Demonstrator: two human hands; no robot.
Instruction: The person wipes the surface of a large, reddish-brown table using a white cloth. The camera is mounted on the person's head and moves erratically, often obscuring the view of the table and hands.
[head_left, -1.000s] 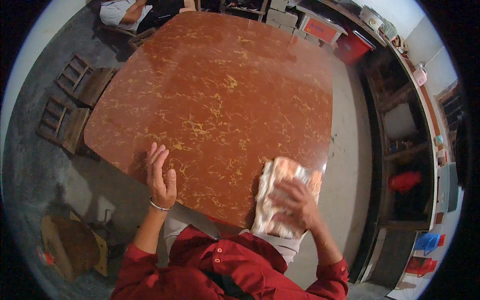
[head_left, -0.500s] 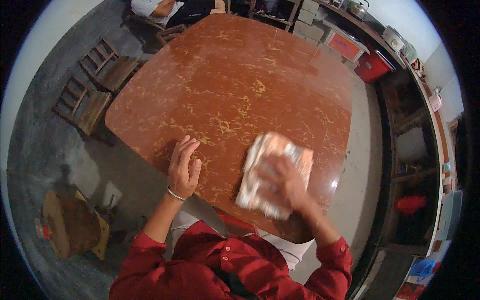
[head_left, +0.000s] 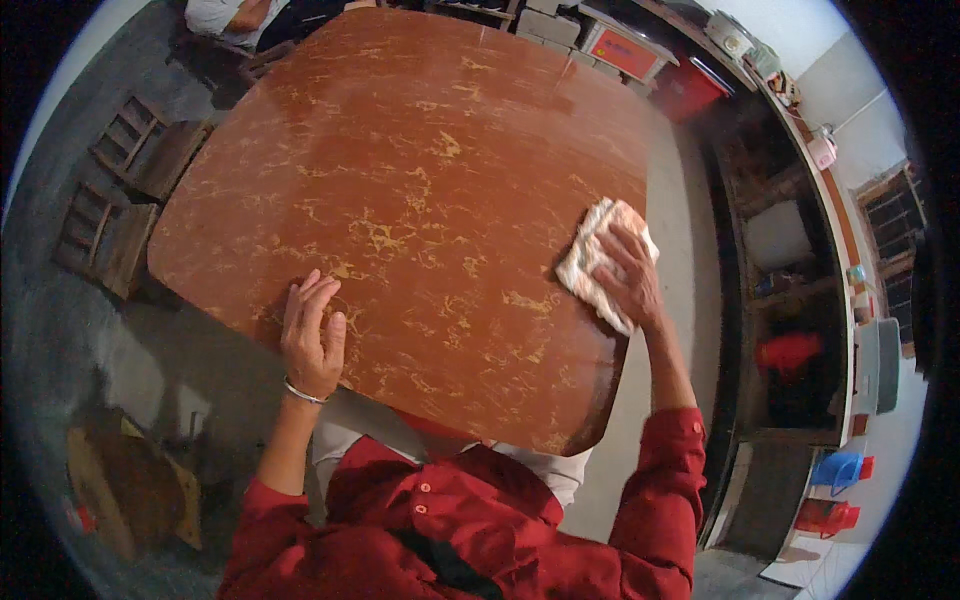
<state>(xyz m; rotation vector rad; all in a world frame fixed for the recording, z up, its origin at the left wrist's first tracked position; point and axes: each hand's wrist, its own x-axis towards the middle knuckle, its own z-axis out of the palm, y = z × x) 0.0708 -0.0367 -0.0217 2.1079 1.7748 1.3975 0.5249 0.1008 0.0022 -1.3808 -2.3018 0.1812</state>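
A folded cloth [head_left: 598, 220], white with orange-pink patches, lies at the right edge of a reddish-brown table [head_left: 380, 170] with yellow marbling. My right hand [head_left: 632, 275] presses down on it from above, fingers and thumb curved over the fabric and keeping hold of it. Part of the cloth is hidden under the palm. At the table's near left edge my left hand [head_left: 314, 335] is open, its fingers stretched out and the thumb apart. It holds nothing, and a bracelet [head_left: 304, 392] circles that wrist.
Two wooden chairs [head_left: 115, 240] stand left of the table, near a round wooden object [head_left: 110, 490] on the floor. A person [head_left: 230, 20] sits at the far left. Dark shelving [head_left: 780, 300] runs along the right, with a red bin [head_left: 690, 88] at the far right.
My right hand has slid the cloth away from me and rightward to the table's right edge. The view has shifted, and my left hand keeps about the same place by the near left edge.
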